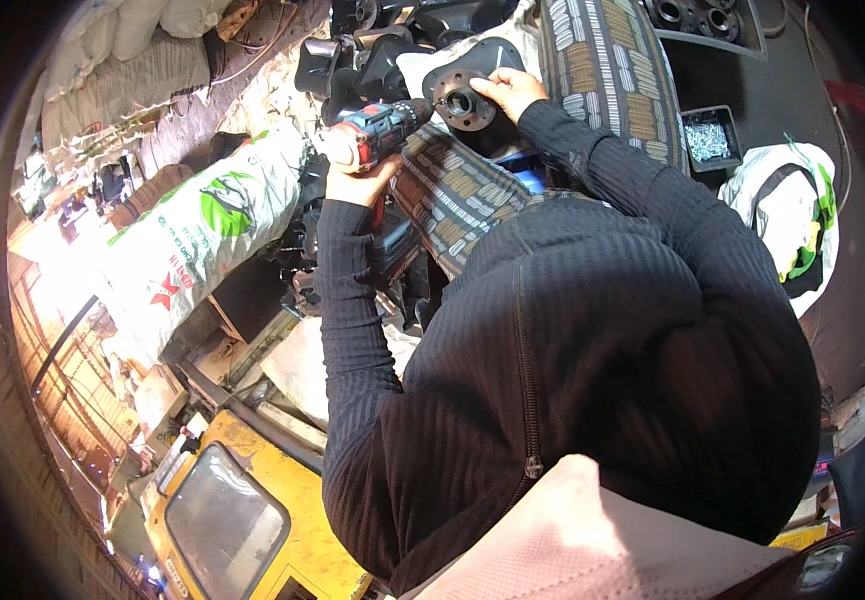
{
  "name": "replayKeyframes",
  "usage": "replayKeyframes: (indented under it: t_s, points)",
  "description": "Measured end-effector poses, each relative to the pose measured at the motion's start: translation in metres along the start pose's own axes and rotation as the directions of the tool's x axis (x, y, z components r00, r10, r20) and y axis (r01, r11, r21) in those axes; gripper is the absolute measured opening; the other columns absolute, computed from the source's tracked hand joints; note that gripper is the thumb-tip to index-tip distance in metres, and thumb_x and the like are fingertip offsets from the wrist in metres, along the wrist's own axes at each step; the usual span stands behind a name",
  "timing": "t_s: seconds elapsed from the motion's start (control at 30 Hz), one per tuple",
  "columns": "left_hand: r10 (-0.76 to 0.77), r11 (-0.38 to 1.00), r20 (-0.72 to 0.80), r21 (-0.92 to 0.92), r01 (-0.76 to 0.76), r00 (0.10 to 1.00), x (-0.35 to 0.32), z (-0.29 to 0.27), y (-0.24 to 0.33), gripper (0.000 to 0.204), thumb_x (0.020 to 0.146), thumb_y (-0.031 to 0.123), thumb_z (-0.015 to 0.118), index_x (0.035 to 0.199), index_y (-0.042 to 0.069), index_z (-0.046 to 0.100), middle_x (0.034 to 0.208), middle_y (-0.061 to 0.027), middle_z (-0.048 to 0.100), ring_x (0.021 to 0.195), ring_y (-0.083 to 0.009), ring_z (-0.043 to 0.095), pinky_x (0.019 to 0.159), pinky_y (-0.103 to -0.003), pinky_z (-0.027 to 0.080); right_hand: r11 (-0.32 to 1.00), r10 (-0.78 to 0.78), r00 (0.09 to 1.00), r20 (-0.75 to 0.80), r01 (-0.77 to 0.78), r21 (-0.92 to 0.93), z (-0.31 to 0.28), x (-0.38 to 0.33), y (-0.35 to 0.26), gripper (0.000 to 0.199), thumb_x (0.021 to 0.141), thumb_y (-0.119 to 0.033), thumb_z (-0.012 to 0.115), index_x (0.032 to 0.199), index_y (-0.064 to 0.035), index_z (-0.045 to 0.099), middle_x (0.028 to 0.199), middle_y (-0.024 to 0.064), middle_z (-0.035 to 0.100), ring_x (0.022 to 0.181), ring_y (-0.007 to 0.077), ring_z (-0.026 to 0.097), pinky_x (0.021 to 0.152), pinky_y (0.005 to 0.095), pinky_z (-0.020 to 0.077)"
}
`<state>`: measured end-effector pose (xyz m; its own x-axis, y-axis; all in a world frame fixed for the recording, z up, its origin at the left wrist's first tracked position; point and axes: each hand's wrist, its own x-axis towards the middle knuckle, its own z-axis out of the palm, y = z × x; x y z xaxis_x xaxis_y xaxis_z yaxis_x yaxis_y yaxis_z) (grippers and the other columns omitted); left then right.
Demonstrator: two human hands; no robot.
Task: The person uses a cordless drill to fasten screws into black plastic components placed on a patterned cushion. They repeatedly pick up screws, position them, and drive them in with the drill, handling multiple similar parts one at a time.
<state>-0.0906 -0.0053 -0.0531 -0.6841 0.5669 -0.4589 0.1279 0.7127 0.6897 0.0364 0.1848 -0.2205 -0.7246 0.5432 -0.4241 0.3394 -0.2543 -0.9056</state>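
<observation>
My left hand (360, 183) is wrapped round the handle of a blue and red cordless drill (380, 130). The drill's black chuck points right, its tip close to the rim of a round dark flange (482, 117) with a raised centre ring and several small holes. Whether tip and flange touch, I cannot tell. Thumb and fingers of my right hand (509, 93) grip the flange's upper right edge. Behind the flange sits a larger black part (497, 60) with a broad rounded-corner base, over my patterned trouser legs (467, 190).
More black moulded parts (382, 65) are heaped beyond the drill. A small dark tray of screws (709, 140) stands to the right, near a white plastic bag (760, 190). Another tray (697, 20) holds round parts. Leftward lies a big white and green sack (202, 225); yellow machinery (302, 525) stands lower left.
</observation>
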Motion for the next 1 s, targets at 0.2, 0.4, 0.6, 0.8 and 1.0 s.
replayKeyframes:
  t_s: [0.2,0.4,0.6,0.8,1.0]
  points:
    - [0.022,0.997,-0.014,0.079,-0.021,1.0,-0.002,0.005,0.012,0.042,0.067,0.007,0.074,0.104,0.001,0.057,0.093,-0.0072,0.063,0.081,-0.0155,0.06,0.074,-0.028,0.049,0.999,0.007,1.0,-0.011,-0.007,-0.032,0.003,0.005,0.006,0.038,0.074,-0.044,0.065,0.077,-0.0057,0.062,0.063,0.0046,0.057,0.06,0.0152,0.053,0.058,0.0298,0.0427]
    - [0.049,0.998,-0.019,0.049,-0.048,0.999,-0.001,0.009,0.022,0.041,0.066,0.004,0.073,0.104,0.003,0.057,0.092,-0.0062,0.063,0.081,-0.0155,0.06,0.072,-0.028,0.049,0.999,0.031,0.999,-0.016,-0.031,0.023,0.004,0.007,0.011,0.04,0.073,-0.045,0.065,0.078,-0.005,0.062,0.063,0.006,0.059,0.059,0.0176,0.055,0.058,0.0312,0.0438]
    - [0.195,0.945,0.028,0.263,-0.195,0.98,0.012,0.006,0.001,0.042,0.067,0.001,0.068,0.107,0.004,0.055,0.1,-0.0071,0.06,0.09,-0.0169,0.057,0.079,-0.03,0.047,0.983,-0.025,0.988,-0.153,-0.004,-0.183,0.001,-0.001,0.011,0.042,0.074,-0.045,0.064,0.078,-0.0035,0.061,0.06,0.0061,0.054,0.054,0.0171,0.049,0.055,0.0318,0.0413]
    - [0.032,0.986,0.295,0.147,-0.079,0.955,0.06,-0.004,-0.05,0.041,0.076,0.003,0.05,0.117,0.006,0.046,0.115,-0.0118,0.053,0.103,-0.0203,0.052,0.09,-0.033,0.042,0.969,0.019,0.99,-0.137,-0.052,-0.241,0.001,-0.009,0.014,0.04,0.072,-0.043,0.066,0.074,-0.0032,0.062,0.06,0.0094,0.057,0.055,0.0228,0.054,0.054,0.0351,0.0425]
    - [-0.09,0.784,0.337,0.604,-0.142,0.937,0.056,-0.002,-0.037,0.052,0.078,0.024,0.054,0.125,0.008,0.038,0.121,-0.0099,0.05,0.113,-0.0233,0.046,0.097,-0.034,0.035,0.97,0.118,0.991,-0.066,-0.13,-0.206,-0.003,-0.015,0.012,0.036,0.076,-0.041,0.065,0.077,-0.0047,0.062,0.055,0.0015,0.051,0.05,0.0112,0.044,0.051,0.0286,0.0388]
